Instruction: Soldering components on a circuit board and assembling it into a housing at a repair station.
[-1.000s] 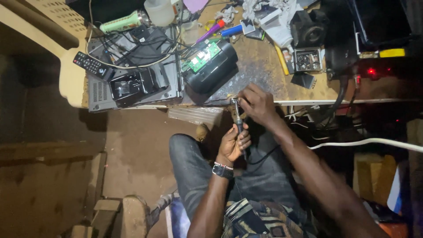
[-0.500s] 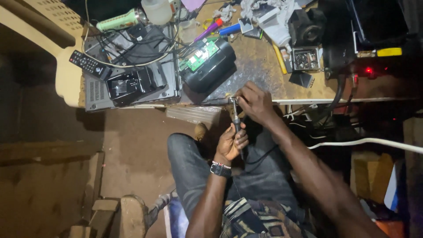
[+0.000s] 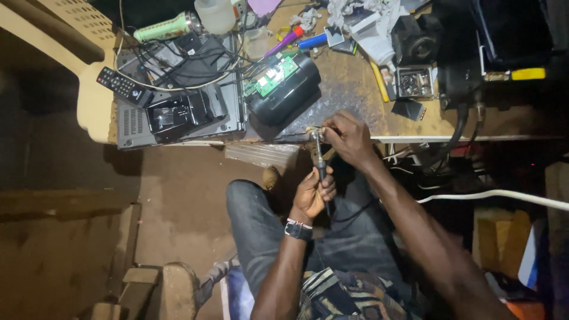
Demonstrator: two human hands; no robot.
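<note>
My left hand (image 3: 312, 192) grips the dark handle of a soldering iron (image 3: 320, 160), held upright with its tip pointing at the bench edge. A watch sits on that wrist. At the tip, my right hand (image 3: 349, 139) pinches a small thin piece, too small to identify, just over the edge of the wooden workbench (image 3: 379, 118). Close to the left of my right hand lies a black speaker case (image 3: 287, 95) with a green circuit board (image 3: 271, 76) showing on top.
A grey player (image 3: 178, 112) with a black remote (image 3: 121, 86) and tangled cables lies on the bench's left. Pens, a yellow-handled tool (image 3: 377, 76), a small parts box (image 3: 415, 82) and dark gear fill the right. A white cable (image 3: 498, 195) crosses at right. A beige plastic chair (image 3: 65, 35) stands left.
Both hands have stayed together at the bench edge; the soldering iron keeps its upright pose. Only the view has shifted slightly.
</note>
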